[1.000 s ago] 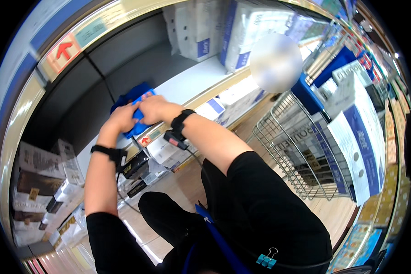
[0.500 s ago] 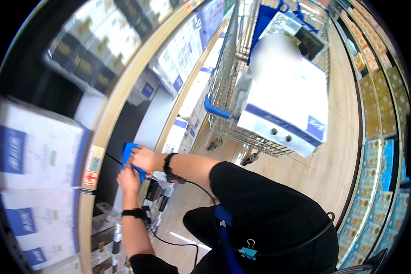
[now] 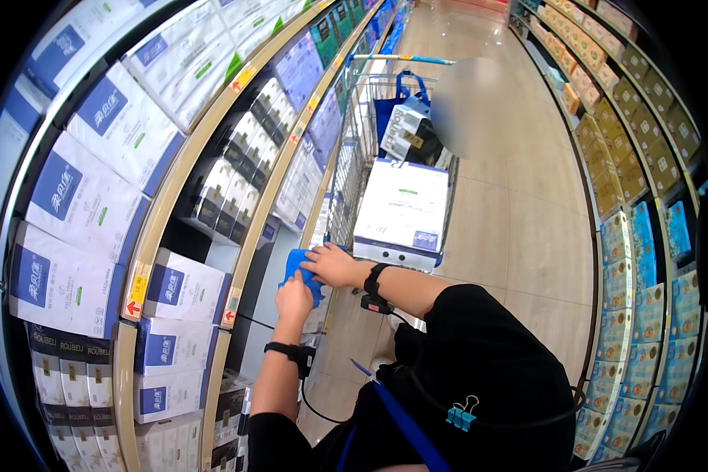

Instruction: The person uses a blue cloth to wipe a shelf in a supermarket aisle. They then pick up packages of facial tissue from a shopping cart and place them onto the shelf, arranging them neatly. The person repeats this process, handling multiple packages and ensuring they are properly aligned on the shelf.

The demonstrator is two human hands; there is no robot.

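Blue cloth (image 3: 292,266) near mid-frame: my curled left hand (image 3: 294,299) and right hand (image 3: 332,266) are gripping; uneven pulling could free it.

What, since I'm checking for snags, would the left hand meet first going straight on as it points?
The blue cloth, which the left hand appears to be touching. Past that, perhaps the white packs on the shelf, though depth is unclear.

Left hand (image 3: 293,300) and right hand (image 3: 334,266) holding blue cloth (image 3: 294,263), loaded shopping cart (image 3: 344,189), stocked shelves (image 3: 258,228)
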